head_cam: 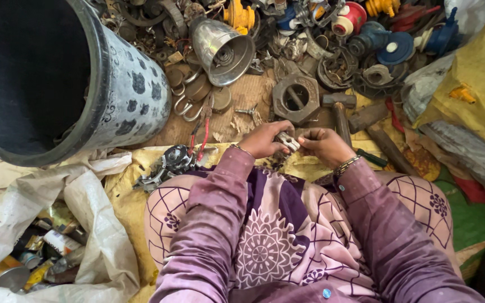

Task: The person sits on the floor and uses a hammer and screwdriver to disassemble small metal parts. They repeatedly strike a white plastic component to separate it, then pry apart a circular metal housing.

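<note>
1. Left hand [262, 140] and right hand [324, 145], fingers curled, both gripping one small pale metal part [287, 140] just above the lap.
2. Just beyond: hammer [339, 109], hexagonal metal block [296, 98].
3. Left: red-handled pliers [198, 137], big spotted bucket [136, 92].
4. Farther back: shiny metal cone [223, 50] among scrap.

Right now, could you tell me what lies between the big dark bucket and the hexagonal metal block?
In the head view, between the bucket and the hexagonal block lie a shiny metal cone, rusty discs and metal hooks.
</note>
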{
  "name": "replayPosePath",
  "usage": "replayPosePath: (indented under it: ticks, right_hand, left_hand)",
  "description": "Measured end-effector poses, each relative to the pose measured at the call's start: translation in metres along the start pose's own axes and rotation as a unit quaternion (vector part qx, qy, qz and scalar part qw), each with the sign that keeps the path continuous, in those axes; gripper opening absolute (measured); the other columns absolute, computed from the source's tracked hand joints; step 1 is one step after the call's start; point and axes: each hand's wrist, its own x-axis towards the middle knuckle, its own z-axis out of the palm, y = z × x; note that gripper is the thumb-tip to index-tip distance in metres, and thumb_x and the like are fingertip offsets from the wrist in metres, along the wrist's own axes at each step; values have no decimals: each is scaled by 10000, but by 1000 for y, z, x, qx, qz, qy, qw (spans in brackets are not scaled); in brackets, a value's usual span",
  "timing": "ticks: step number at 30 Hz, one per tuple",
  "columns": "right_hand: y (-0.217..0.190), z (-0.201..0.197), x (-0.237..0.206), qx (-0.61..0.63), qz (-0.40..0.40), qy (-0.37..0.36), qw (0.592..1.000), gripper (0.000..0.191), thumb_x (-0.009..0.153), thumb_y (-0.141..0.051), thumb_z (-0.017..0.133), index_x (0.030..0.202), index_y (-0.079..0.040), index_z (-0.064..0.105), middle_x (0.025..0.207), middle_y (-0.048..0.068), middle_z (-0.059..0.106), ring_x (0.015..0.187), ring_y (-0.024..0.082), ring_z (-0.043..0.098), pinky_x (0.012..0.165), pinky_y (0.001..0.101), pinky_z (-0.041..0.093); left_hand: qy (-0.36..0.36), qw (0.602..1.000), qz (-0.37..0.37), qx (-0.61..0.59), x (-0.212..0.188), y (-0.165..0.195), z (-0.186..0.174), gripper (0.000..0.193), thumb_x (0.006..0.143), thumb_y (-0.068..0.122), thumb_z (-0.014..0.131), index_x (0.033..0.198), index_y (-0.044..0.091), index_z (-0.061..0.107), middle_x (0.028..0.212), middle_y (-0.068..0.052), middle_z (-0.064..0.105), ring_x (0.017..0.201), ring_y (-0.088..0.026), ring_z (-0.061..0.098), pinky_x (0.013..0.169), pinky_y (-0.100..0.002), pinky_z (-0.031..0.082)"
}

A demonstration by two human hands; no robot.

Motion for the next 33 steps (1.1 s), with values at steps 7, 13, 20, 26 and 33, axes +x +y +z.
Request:
replayPosePath:
  ticks: [7,13,20,26,33]
  right_hand:
    - [-9,2,-8,-5,-8,-4,1000,255,945,-64,652,1174,46,681,1097,42,727,973,112,689,913,264,573]
    - [0,2,-2,-78,-22,12,997,261,1006,-139,636,1165,57,701,999,20,710,844,92,633,792,251,539]
    - [2,14,3,-257,-29,81,962,343,1057,-303,573,1223,-31,698,813,15,637,664,93,538,619,283,480]
    - [-2,9,0,-167,-29,74,983,359,1058,-310,570,1149,20,679,896,23,688,738,104,632,651,283,539]
    - [0,2,1,-25,-31,-21,999,272,994,-196,665,1174,6,689,1003,8,686,844,92,628,756,265,546]
  left_hand:
    - [-2,998,41,-38,0,-5,-5,476,721,124,864,1134,94,629,1026,-106,753,978,-275,744,833,-374,551]
    - [2,999,43,-33,0,-6,-6,461,730,114,864,1125,88,628,1021,-108,752,972,-283,733,826,-371,545]
    - [-5,999,-16,-38,1,-1,-4,444,740,102,853,1122,105,625,1019,-94,746,957,-264,734,809,-363,543]
    - [-4,999,11,-40,0,-7,-7,451,733,78,850,1123,95,625,1016,-102,747,950,-258,743,821,-359,549]
    - [-3,999,11,-35,1,-11,-4,479,717,96,867,1136,96,634,1032,-103,748,973,-263,737,837,-362,550]
